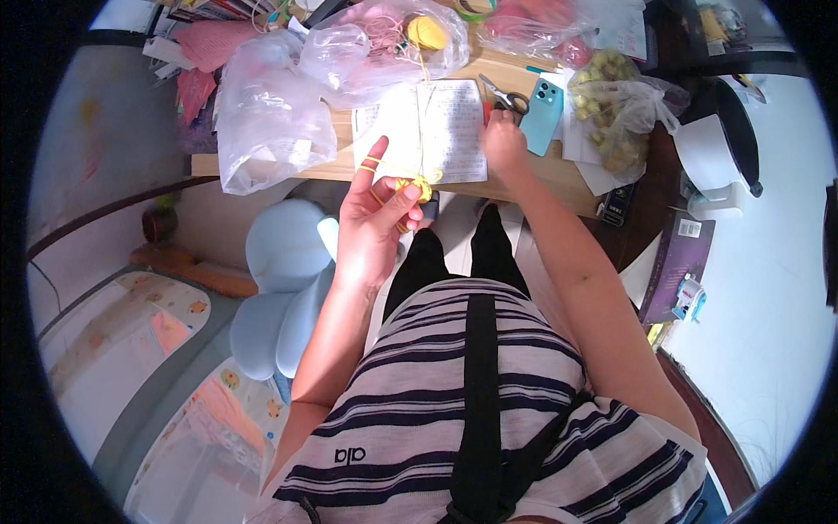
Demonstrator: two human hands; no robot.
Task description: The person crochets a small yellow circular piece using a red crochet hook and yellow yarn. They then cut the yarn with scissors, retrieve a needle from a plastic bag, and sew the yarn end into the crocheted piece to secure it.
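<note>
My left hand (377, 210) pinches a small piece of yellow crochet work (417, 187) between thumb and fingers, just off the table's front edge. Yellow yarn (421, 113) loops over its raised index finger and runs up to a yellow ball of yarn (427, 33) at the back. At the right, my right hand (504, 141) is closed at the table, its fingertips by the handles of dark-handled scissors (508, 96). Something small and orange-red shows beside those fingers; what they grip is hidden. A printed sheet of paper (458, 131) lies between the hands.
Plastic bags (271, 131) crowd the left and back of the wooden table (559, 188). A teal phone (543, 118) lies right of the scissors, then a bag of round green fruit (607, 109). A white pot-like container (711, 153) stands far right, a light-blue chair (284, 249) at left.
</note>
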